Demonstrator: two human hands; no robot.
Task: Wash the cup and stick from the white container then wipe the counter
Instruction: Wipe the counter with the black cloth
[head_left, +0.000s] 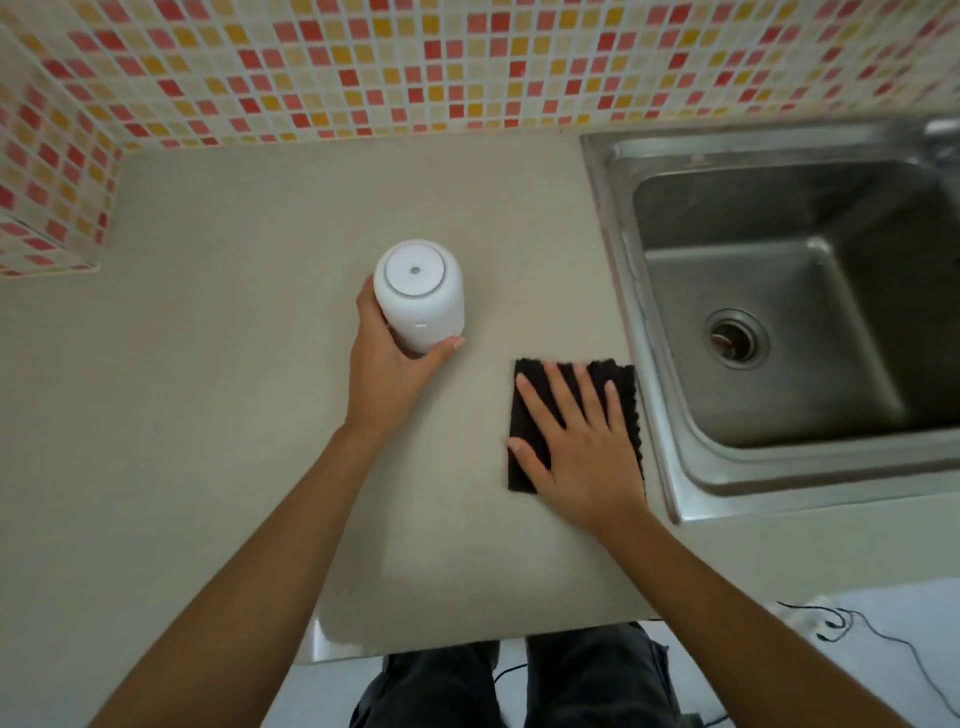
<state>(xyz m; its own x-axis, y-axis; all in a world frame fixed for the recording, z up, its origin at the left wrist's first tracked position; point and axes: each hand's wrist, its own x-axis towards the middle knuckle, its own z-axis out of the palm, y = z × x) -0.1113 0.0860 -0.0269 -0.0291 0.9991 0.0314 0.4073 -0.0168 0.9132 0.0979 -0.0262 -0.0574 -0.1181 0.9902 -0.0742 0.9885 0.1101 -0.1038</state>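
A white cylindrical container (418, 291) with its lid on stands upright on the beige counter (218, 374). My left hand (387, 366) grips its lower body, fingers behind it and thumb curled round the front. To the right lies a black cloth (615, 379), flat on the counter beside the sink. My right hand (576, 447) presses on the cloth with its fingers straight and spread. No cup or stick is in view.
A steel sink (670, 395) with a drain (735, 338) takes up the right side; its basin holds nothing. A tiled wall (363, 67) runs along the back and left. The counter's front edge is near my legs; black cables lie on the floor at lower right.
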